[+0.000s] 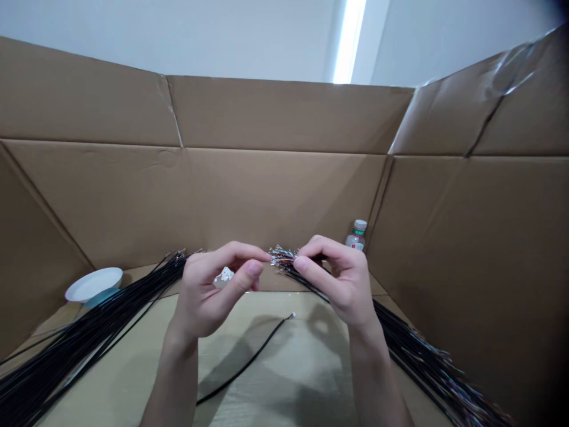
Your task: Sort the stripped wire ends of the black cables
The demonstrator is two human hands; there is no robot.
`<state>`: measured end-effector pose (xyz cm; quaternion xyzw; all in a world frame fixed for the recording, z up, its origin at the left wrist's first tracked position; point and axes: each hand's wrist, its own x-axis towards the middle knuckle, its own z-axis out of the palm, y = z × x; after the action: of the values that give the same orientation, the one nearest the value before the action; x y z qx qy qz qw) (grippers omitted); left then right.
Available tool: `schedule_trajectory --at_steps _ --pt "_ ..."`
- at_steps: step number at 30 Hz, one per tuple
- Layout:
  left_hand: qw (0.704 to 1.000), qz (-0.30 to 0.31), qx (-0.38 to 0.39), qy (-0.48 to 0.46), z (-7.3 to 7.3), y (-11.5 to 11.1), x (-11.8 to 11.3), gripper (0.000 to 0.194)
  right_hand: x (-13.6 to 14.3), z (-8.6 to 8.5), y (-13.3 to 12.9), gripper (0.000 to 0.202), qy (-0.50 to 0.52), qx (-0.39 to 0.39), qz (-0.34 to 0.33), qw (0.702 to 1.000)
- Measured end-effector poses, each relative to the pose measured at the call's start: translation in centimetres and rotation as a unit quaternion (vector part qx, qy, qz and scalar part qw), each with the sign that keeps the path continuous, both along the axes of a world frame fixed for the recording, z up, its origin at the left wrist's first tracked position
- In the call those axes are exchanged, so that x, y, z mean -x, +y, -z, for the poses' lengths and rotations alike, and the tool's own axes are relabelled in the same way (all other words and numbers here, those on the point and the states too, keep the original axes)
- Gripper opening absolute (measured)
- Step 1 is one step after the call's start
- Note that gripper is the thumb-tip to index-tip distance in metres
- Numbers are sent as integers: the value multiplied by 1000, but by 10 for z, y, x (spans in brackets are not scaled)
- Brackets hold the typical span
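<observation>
My right hand pinches thin coloured wires between thumb and forefinger. They look like the stripped end of a cable, with a small whitish tip near my left forefinger. My left hand has thumb and forefinger apart, the forefinger's tip at or very near the wire end; whether it touches I cannot tell. Behind my right hand runs a bundle of black cables with bared ends, partly hidden by the hand. Below, a single black cable with a small white connector lies on the table.
A large bundle of black cables lies at the left, beside a white bowl. White small pieces show behind my left hand. A capped bottle stands at the back right. Cardboard walls surround the table.
</observation>
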<state>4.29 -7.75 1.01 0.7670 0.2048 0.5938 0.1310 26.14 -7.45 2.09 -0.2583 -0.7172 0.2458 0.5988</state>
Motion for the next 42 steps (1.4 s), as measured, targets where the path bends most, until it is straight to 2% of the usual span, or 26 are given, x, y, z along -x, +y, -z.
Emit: schedule_trajectory --at_steps 7,19,23,29,35,42 --pt "1000 16 8 -12 1 0 -1 20 1 0 0 20 -7 -3 5 1000" --pt "1000 -3 1 26 -2 0 0 24 -2 -1 0 19 1 -5 4 1000" --pt "999 -10 0 38 -4 1 -1 20 -2 0 0 19 3 -1 1 1000" --pt "1000 2 -8 -4 1 1 -1 29 0 0 0 20 3 2 0 1000" --pt "999 -10 6 52 -4 3 1 23 0 0 1 21 4 1 -5 1000" --pt "999 -3 -1 44 0 2 2 35 -1 0 2 20 4 0 -7 1000"
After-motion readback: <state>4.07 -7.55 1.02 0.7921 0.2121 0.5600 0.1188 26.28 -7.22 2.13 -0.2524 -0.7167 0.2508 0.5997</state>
